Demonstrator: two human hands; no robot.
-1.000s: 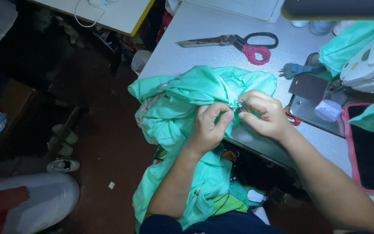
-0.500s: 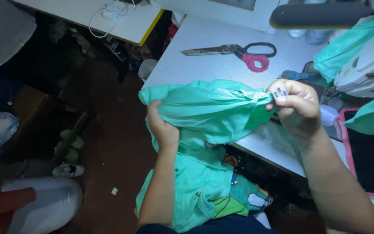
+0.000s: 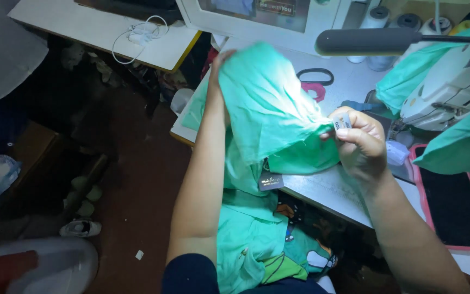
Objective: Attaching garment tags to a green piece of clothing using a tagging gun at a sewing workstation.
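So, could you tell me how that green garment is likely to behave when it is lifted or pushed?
Probably floppy: the green garment drapes in folds over the left hand and hangs off the white table. It looks light, since the right hand holds up its edge with only a fingertip pinch. Pushed, it would likely bunch rather than slide whole.

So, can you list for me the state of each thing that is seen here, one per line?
left hand: raised, pushed inside the green garment
right hand: pinching a small label
small label: held at the garment's edge
green garment: lifted, stretched between both hands
scissors: lying on the table, partly hidden
dark tag: hanging below the cloth
white cable: coiled on the far table
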